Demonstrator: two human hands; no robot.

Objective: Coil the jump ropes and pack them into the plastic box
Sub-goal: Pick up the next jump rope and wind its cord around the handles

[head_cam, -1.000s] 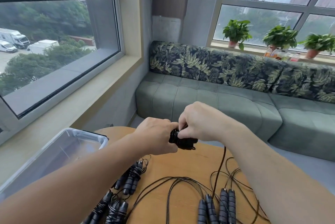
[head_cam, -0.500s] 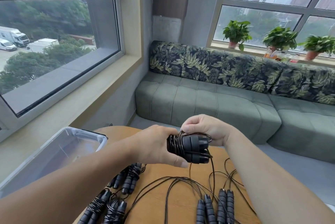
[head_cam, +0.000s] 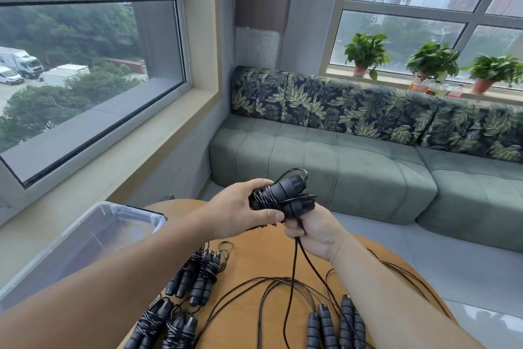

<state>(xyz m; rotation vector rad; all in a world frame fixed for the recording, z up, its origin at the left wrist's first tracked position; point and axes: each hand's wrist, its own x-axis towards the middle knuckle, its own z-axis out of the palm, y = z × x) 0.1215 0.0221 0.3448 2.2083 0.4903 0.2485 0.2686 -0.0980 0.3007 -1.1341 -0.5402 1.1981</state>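
Note:
My left hand (head_cam: 239,211) grips a pair of black jump rope handles (head_cam: 283,196) with thin black cord wound around them, held above the round wooden table (head_cam: 254,258). Just below the handles, my right hand (head_cam: 312,231) pinches that rope's loose cord, which hangs down to the table. Several coiled jump ropes (head_cam: 198,275) lie on the table below my left forearm. Uncoiled ropes with black handles (head_cam: 334,323) lie at the near right, their cords (head_cam: 271,292) spread loosely. The clear plastic box (head_cam: 93,232) stands at the left, open.
A green sofa (head_cam: 339,167) with leaf-print back cushions runs behind the table. Potted plants (head_cam: 365,53) and small bottles stand on the right window sill. A big window fills the left wall. Grey floor (head_cam: 452,263) lies right of the table.
My right hand has gone from over the handles to under them, carrying the cord around. The handle bundle has tilted and shows more turns of cord.

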